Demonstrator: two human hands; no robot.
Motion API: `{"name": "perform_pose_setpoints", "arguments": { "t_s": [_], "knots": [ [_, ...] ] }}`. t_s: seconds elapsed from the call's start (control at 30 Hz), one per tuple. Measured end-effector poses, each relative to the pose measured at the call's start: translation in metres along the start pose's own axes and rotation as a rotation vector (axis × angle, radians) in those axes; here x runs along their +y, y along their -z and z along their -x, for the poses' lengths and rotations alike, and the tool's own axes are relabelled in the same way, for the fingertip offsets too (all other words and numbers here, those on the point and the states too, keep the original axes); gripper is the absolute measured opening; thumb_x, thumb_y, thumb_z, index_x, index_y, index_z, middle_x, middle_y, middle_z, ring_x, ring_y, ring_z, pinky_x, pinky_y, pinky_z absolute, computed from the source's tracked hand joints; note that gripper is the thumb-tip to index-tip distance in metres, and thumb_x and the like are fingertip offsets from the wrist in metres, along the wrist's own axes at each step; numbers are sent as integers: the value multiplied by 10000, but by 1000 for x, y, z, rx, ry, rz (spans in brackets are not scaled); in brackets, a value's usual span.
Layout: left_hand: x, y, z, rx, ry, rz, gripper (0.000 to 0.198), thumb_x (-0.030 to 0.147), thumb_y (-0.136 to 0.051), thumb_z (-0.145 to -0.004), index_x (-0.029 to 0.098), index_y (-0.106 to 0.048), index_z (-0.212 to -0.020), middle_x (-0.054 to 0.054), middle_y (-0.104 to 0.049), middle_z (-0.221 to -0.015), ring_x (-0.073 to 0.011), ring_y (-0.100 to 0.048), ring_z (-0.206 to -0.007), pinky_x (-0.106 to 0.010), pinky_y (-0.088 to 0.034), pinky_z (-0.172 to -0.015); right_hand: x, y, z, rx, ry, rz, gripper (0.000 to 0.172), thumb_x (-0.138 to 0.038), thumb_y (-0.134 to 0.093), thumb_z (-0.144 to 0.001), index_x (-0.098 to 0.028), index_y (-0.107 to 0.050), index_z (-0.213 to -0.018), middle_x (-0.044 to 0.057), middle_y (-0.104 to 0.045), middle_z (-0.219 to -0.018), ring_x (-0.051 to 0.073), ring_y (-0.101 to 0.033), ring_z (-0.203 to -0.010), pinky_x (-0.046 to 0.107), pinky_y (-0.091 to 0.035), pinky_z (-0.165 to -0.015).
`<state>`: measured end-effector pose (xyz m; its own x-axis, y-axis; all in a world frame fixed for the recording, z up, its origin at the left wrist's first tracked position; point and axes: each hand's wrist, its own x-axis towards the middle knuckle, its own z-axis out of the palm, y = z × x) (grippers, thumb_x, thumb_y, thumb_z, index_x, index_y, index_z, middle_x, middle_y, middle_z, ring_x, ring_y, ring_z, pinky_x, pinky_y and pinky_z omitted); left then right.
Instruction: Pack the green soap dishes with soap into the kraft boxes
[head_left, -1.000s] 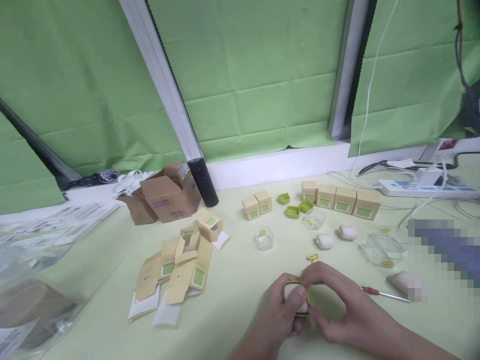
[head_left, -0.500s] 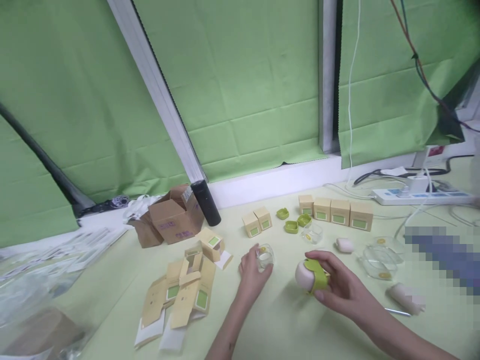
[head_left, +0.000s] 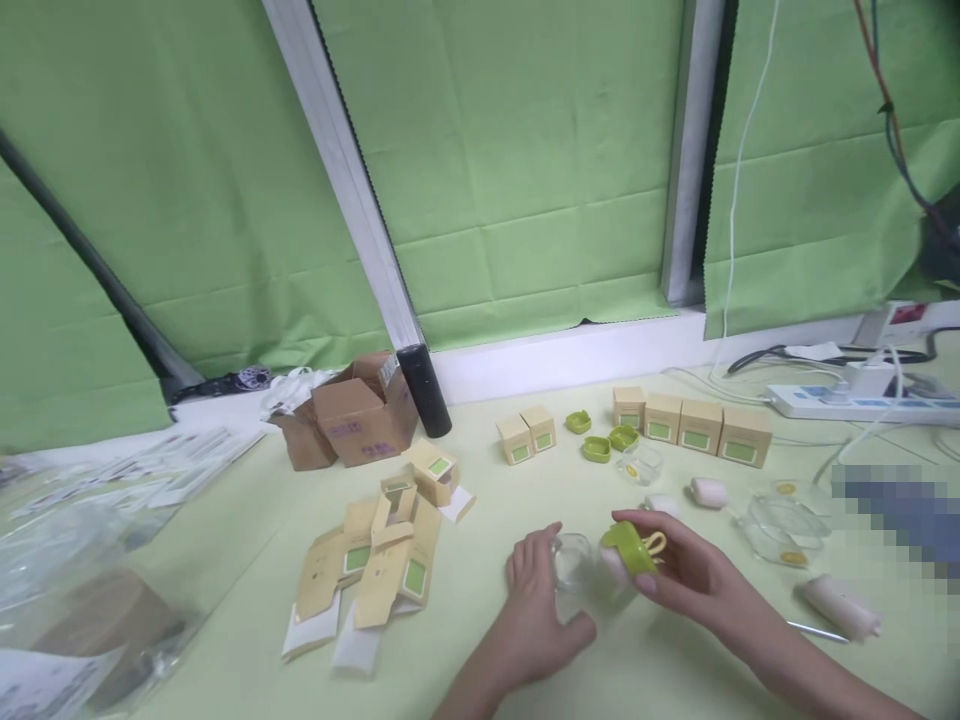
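- Left hand [head_left: 536, 610]: the thumb and fingers curl around a small clear plastic jar [head_left: 573, 565] and clamp it just above the pale green table [head_left: 480, 640]. The palm hides the jar's near wall.
- Right hand [head_left: 686, 578]: the thumb on top and the fingers beneath pinch a green plastic cap [head_left: 626, 545]. A thin yellow loop [head_left: 655, 543] sticks out by the thumb.
- The cap is tilted. Its long axis runs left to right, and its lower end points at the jar and touches it or nearly does.
- A whitish pad [head_left: 611, 572] seems to sit under the cap, but it is blurred behind the clear wall.
- Both forearms are cut off at the bottom edge.
- A thin metal tool [head_left: 817, 630] and a white roll [head_left: 836, 605] lie beside the right wrist.
- A pixelated block [head_left: 900, 510] covers whatever lies past them.
- Flat kraft carton blanks [head_left: 375, 570] with green label panels lie to the left; their print is too small to read.
- Four kraft cubes in a row [head_left: 694, 430] also carry green labels that cannot be read.
- A brown cardboard box [head_left: 360, 420] has purple print that cannot be made out, and a black cylinder [head_left: 425, 390] leans beside it.
- Yellow stickers mark the clear tubs [head_left: 784, 520].
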<state>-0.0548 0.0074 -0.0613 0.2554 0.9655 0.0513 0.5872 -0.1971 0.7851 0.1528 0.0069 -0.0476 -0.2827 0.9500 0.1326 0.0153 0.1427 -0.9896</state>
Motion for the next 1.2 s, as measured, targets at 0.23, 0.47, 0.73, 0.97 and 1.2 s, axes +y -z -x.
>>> {"name": "perform_pose_setpoints", "arguments": {
  "t_s": [0.23,0.47,0.73,0.97,1.2],
  "knots": [
    [-1,-2,-4,77,129,146,530,252,-688,-598,216,-372,-1023,-78,-501,-1137,-255,-422,-1106,-357,-328,-921,-16,0,-22,-43,45,307,433,-374,-629,-770,-256,-522,-1173,47,-594,-1105,216,-583,-930,363,-464,-876],
    [2,-4,-9,54,159,-18,532,361,-778,-507,204,-464,-907,-38,-524,-960,-260,-459,-968,-347,-335,-831,-29,-15,-37,-271,158,621,409,-259,-618,-743,-275,-568,-1149,26,-626,-1079,226,-582,-972,350,-463,-852],
    [4,2,-2,-7,83,-15,466,314,-701,-590,202,-478,-984,-40,-520,-1001,-239,-454,-993,-344,-335,-887,-32,-29,-41,-440,175,849,389,-163,-622,-697,-302,-636,-1060,17,-614,-963,209,-605,-848,311,-477,-722],
    [20,44,-10,160,70,-63,449,121,-579,-604,229,-528,-1037,-35,-541,-993,-235,-448,-1028,-340,-334,-911,-27,7,-17,-178,251,695,445,-327,-542,-845,-322,-449,-1280,58,-530,-1199,227,-557,-1043,351,-450,-896],
    [26,49,-18,218,116,-78,347,161,-585,-607,220,-527,-944,-18,-572,-873,-201,-538,-799,-306,-402,-727,-21,38,13,-45,278,505,153,-337,-533,-858,-311,-652,-951,57,-621,-1024,262,-572,-1029,324,-491,-861]
  ]
}}
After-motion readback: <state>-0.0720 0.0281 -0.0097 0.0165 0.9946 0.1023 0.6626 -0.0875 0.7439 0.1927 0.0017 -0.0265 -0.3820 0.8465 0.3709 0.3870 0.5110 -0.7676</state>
